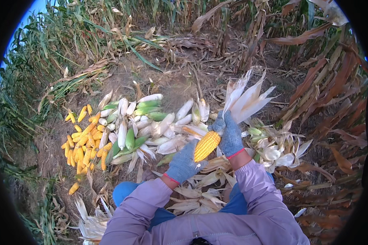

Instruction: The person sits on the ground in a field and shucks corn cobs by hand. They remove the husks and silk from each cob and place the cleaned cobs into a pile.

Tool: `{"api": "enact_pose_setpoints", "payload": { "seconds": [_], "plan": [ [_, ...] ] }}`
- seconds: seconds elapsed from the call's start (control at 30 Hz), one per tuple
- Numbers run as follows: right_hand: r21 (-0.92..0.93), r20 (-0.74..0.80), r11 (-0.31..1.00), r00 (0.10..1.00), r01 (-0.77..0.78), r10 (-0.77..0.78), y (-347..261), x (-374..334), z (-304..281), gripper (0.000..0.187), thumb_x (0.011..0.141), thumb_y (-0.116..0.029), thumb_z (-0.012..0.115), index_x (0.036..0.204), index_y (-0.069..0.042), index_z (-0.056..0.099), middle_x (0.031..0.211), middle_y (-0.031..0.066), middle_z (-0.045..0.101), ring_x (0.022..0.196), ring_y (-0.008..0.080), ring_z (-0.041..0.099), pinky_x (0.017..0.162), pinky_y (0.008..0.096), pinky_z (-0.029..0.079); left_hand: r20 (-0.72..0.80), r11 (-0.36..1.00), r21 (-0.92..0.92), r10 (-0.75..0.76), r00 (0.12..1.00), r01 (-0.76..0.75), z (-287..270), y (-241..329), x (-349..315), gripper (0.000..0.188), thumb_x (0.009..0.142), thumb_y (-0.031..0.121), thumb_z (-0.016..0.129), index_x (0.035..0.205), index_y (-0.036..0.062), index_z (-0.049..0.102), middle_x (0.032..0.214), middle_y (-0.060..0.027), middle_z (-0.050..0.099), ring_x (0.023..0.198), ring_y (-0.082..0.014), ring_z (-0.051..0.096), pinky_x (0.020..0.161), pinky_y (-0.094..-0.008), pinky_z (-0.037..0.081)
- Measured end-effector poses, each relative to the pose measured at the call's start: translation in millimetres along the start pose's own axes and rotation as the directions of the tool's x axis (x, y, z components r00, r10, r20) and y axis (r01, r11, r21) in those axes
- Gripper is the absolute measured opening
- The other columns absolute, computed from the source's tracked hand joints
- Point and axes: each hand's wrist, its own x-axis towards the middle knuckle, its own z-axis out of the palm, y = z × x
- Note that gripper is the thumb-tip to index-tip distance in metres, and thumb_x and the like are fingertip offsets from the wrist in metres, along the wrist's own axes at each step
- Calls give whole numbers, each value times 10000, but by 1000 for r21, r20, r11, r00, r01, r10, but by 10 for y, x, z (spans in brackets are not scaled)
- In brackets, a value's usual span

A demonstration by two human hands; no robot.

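Observation:
A bare yellow ear of corn (207,146) lies between my two gloved hands, its kernels facing up. My left hand (182,161), in a grey-blue knit glove with a red cuff, is closed along the ear's left side; some of its fingers are hidden under the ear. At the ear's other end, my right hand (230,132), gloved alike, grips the gathered husk (249,98). Those pale, dry leaves fan out up and to the right beyond my fingers. Where husk and ear join is covered by my right hand.
Unhusked ears (147,110), green and whitish, are piled ahead and left. Beyond them on the left is a heap of husked yellow ears (84,143). Stripped husks (276,151) lie at right and between my knees. Corn stalks (339,77) stand around the dirt patch.

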Motion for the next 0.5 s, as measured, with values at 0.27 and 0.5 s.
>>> {"api": "enact_pose_setpoints", "payload": {
  "seconds": [0.27, 0.5],
  "plan": [
    [-67, -85, 996, 994, 57, -63, -108, -56, 157, 281, 1030, -372, 493, 860, -149, 511, 574, -66, 371, 472, 104, 385, 624, 329, 477, 16, 999, -28, -15, 1000, 15, 135, -30, 82, 699, 769, 402, 749, 1257, -12, 468, 1070, -270, 606, 984, -431, 613, 820, -490, 494],
    [-86, -135, 982, 975, 165, -176, -119, 78, 189, 314, 1036, -364, 482, 836, -126, 527, 602, -46, 373, 512, 108, 389, 623, 319, 461, 73, 910, -365, -184, 980, 198, 272, 117, 148, 667, 760, 268, 808, 1267, -2, 470, 1108, -171, 616, 993, -280, 622, 881, -392, 493]
  ]
}}
